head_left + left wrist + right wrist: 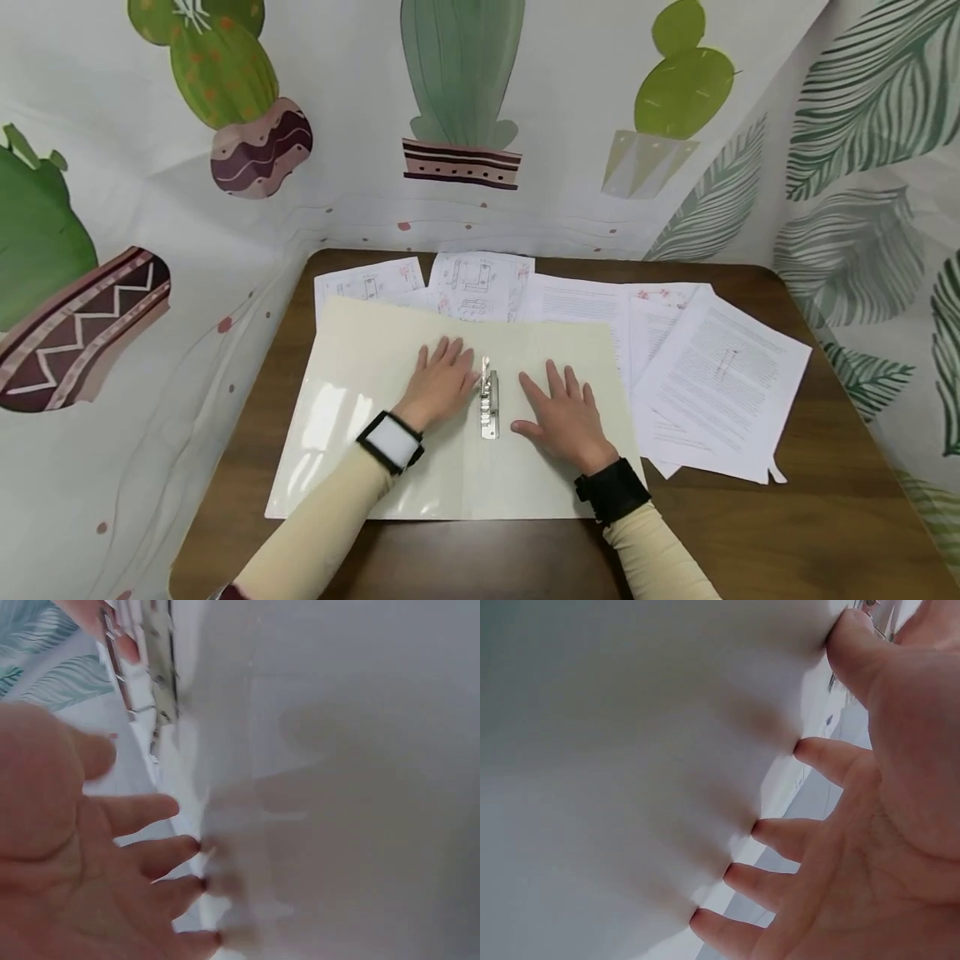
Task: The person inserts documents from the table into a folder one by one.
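Observation:
A cream-coloured binder folder (540, 492) lies spread open on the table, its metal clip (489, 408) standing along the middle. My left hand (441, 385) rests on the left cover just beside the clip, fingers spread and pointing away from me. In the left wrist view, the fingertips of the left hand (97, 847) meet the pale cover. On the right cover my right hand (566, 421) lies with its fingers spread. The right wrist view shows the fingertips of the right hand (832, 847) touching the smooth surface. Neither hand grips anything.
Printed sheets (720, 383) lie overlapping to the right of the folder. More papers with line drawings (483, 283) stick out behind it, partly hidden under its far edge. The brown wooden table (825, 533) meets a patterned cloth backdrop (555, 217) at the back.

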{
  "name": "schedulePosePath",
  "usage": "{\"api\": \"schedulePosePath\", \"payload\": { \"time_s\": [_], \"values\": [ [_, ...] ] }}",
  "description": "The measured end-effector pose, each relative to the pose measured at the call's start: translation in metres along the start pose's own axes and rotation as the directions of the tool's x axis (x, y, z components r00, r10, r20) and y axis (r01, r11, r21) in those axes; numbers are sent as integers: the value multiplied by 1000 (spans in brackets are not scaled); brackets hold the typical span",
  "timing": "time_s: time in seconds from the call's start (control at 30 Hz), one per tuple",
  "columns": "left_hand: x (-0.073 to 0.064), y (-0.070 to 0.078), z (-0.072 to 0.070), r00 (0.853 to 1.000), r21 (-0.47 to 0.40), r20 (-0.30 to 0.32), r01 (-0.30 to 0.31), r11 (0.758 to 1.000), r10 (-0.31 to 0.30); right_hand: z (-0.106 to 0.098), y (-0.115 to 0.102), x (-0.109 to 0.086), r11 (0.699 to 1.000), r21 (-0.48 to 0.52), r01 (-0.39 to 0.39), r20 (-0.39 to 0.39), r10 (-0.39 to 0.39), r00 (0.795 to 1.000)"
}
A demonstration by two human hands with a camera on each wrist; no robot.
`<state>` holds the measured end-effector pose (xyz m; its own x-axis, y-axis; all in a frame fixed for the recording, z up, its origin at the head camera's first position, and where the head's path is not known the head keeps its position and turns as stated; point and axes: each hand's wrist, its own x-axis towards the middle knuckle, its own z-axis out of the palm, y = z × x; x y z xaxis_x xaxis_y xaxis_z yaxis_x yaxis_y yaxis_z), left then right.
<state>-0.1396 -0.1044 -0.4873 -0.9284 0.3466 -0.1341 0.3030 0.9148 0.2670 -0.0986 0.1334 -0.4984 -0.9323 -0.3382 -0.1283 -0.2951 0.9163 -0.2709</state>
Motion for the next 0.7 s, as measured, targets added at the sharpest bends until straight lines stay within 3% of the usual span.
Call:
{"api": "schedulePosePath", "payload": {
  "time_s": [0.13,0.3,0.43,0.7],
  "values": [
    [-35,3,4,1000,29,31,-3,1000,3,-5,3,-3,999,42,11,4,-11,1000],
    [-61,9,16,999,31,-27,-31,999,32,-5,15,-14,998,55,-35,-13,36,999],
    [-69,7,19,997,32,-73,-31,999,33,-1,22,-19,996,73,-46,-14,47,999],
    [-66,2,18,996,18,-78,-33,999,34,-3,25,-15,996,79,-38,-19,40,999]
  ]
}}
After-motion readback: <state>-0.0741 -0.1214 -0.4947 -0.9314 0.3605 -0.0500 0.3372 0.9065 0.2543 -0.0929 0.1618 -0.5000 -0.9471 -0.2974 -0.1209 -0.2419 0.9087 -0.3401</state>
